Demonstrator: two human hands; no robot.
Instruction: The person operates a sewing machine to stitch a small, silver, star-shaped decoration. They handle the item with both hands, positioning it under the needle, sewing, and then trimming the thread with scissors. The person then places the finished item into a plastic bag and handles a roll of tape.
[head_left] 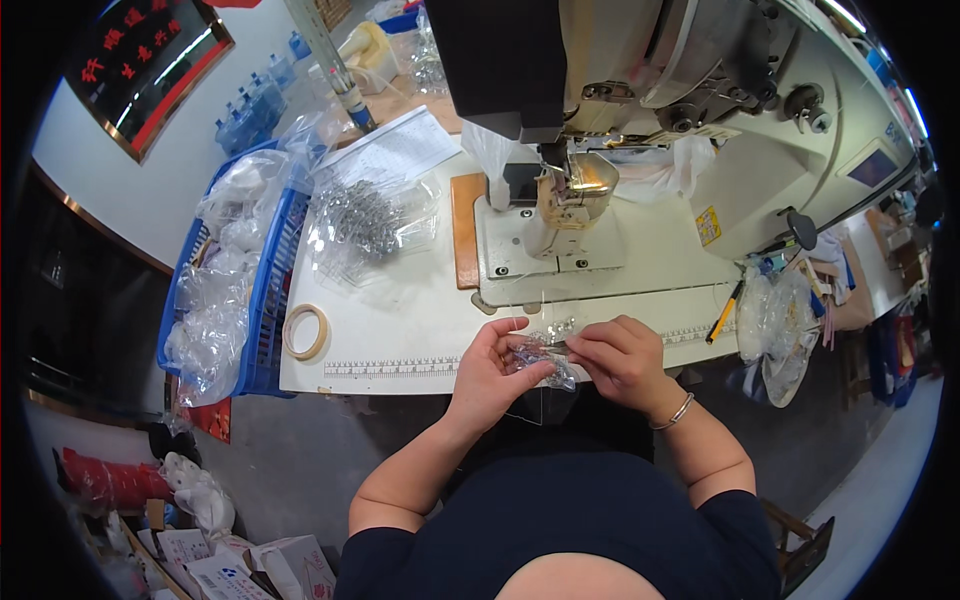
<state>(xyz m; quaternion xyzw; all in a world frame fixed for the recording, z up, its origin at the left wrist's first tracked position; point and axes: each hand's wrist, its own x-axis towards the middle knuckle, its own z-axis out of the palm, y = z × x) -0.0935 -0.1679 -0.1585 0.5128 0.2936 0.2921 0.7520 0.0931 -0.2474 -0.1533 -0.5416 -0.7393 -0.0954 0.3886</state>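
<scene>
Just over the front edge of the sewing table, both of my hands meet at a small, glittering, silvery beaded piece [562, 376] with a clear, plastic-like sheen. My left hand [490, 372] grips it from the left between thumb and fingers. From the right, my right hand [622, 360] is closed in a pinch against its upper edge. A thin, dark, metallic sliver shows at those fingertips, too small to name. Beyond the hands stands the sewing machine's post [556, 235], rising from a pale metal base plate [510, 262].
On the table's left lie a tape roll [305, 332], a heap of silvery beaded pieces [365, 220] and a paper sheet [400, 145]. A blue basket [262, 310] full of plastic bags adjoins it. A ruler strip [400, 367] lines the front edge; a yellow pen [724, 312] lies right.
</scene>
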